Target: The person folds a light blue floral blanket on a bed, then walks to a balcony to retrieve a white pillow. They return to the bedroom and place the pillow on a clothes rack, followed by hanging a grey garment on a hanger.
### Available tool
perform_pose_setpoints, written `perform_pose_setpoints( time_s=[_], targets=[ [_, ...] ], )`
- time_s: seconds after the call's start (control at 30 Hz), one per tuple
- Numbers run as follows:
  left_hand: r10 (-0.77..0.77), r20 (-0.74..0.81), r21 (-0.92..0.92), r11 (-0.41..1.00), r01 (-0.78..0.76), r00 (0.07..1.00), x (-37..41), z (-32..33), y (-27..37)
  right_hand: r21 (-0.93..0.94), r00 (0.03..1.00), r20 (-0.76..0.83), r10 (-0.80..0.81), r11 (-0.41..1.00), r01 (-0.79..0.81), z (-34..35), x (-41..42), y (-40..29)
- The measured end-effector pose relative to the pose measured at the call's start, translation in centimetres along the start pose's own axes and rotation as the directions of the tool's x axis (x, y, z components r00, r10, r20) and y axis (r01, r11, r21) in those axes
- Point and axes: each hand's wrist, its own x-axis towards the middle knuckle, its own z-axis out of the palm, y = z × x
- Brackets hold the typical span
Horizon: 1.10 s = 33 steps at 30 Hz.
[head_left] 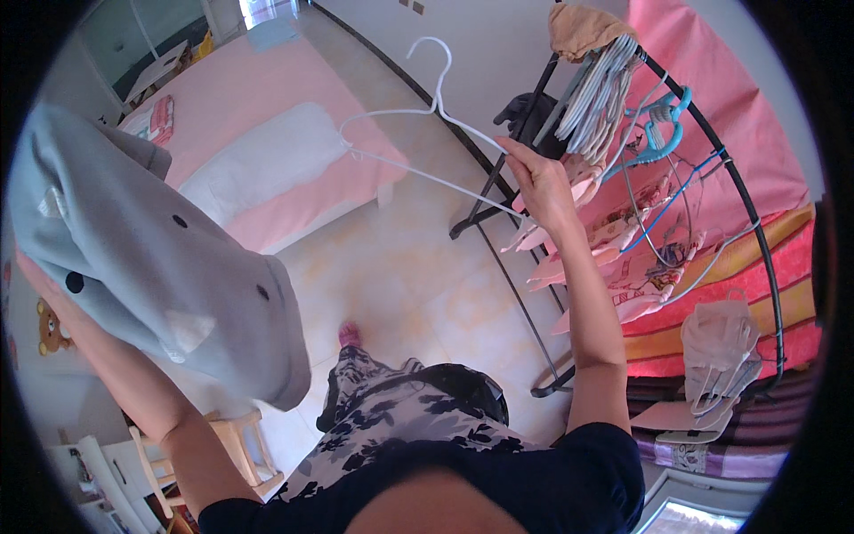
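My right hand (pixel 539 183) grips one end of a white clothes hanger (pixel 437 100), whose hook points up. At the left, a grey-blue garment (pixel 153 233) with dark dots and pale patches hangs over my raised left forearm. The cloth hides the fingers of my left hand (pixel 33 267), so its grip does not show. Hanger and garment are apart. Just right of my right hand stands a black metal clothes rack (pixel 734 173) with a bunch of white hangers (pixel 600 100), blue hangers (pixel 660 133) and pink patterned cloths (pixel 654 267).
Ahead to the left is a bed with a pink sheet (pixel 227 73) and a long white pillow (pixel 267 157). A wooden chair (pixel 247 447) stands behind my left arm. The rack's feet (pixel 550 388) rest on the tiled floor (pixel 413 280). Face masks (pixel 720 340) hang at the right.
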Motion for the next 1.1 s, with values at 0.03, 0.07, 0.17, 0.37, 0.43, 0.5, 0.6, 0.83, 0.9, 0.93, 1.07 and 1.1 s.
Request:
perform_pose_setpoints(
  time_s=[0.03, 0.07, 0.17, 0.37, 0.43, 0.5, 0.6, 0.83, 0.9, 0.93, 1.07, 1.1],
  targets=[
    [-0.006, -0.011, 0.003, 1.000, 0.006, 1.000, 0.7, -0.6, -0.4, -0.014, 1.000, -0.017, 0.011, 1.000, -0.011, 0.2, 0.4, 0.3],
    [-0.013, -0.032, 0.008, 1.000, 0.014, 0.999, 1.5, -1.5, -0.6, -0.017, 0.999, -0.033, 0.034, 0.999, -0.034, 0.4, 0.9, 0.5],
    [-0.037, -0.098, 0.037, 0.998, 0.041, 0.994, 4.0, -4.1, -1.7, -0.024, 0.990, -0.088, 0.110, 0.993, -0.113, 1.2, 2.4, 0.9],
    [-0.012, -0.464, -0.006, 1.000, 0.010, 0.886, 9.3, -6.5, -6.0, 0.294, 0.925, -0.066, 0.373, 0.894, -0.339, 2.7, 8.4, 2.1],
    [0.012, -0.509, 0.057, 0.998, 0.020, 0.861, 11.0, -5.9, -7.5, 0.628, 0.825, 0.128, 0.550, 0.599, -0.497, 3.0, 10.9, 0.8],
    [-0.033, -0.393, 0.077, 0.995, 0.068, 0.919, 12.5, -6.9, -8.2, 0.756, 0.810, 0.142, 0.568, 0.466, -0.460, 3.4, 13.5, 0.8],
    [-0.094, -0.456, 0.056, 0.989, 0.133, 0.885, 14.7, -9.1, -9.1, 0.809, 0.812, 0.041, 0.582, 0.457, -0.369, 3.7, 17.5, 1.1],
    [-0.107, -0.536, 0.048, 0.986, 0.157, 0.837, 18.4, -12.4, -11.9, 0.875, 0.672, -0.227, 0.705, 0.450, -0.177, 4.5, 26.8, 6.7],
    [-0.108, -0.539, 0.049, 0.986, 0.159, 0.835, 18.8, -13.1, -12.2, 0.872, 0.639, -0.268, 0.721, 0.463, -0.157, 4.9, 29.0, 8.0],
    [-0.115, -0.538, 0.043, 0.986, 0.163, 0.835, 18.9, -13.4, -12.5, 0.876, 0.641, -0.255, 0.724, 0.453, -0.163, 4.5, 29.8, 9.5],
    [-0.082, -0.524, 0.079, 0.986, 0.144, 0.848, 19.7, -14.0, -13.3, 0.891, 0.591, -0.247, 0.768, 0.419, -0.173, 4.7, 31.8, 13.1],
    [-0.079, -0.522, 0.070, 0.988, 0.135, 0.849, 19.8, -14.3, -13.4, 0.892, 0.561, -0.255, 0.788, 0.415, -0.178, 5.2, 32.1, 13.3]
  ],
)
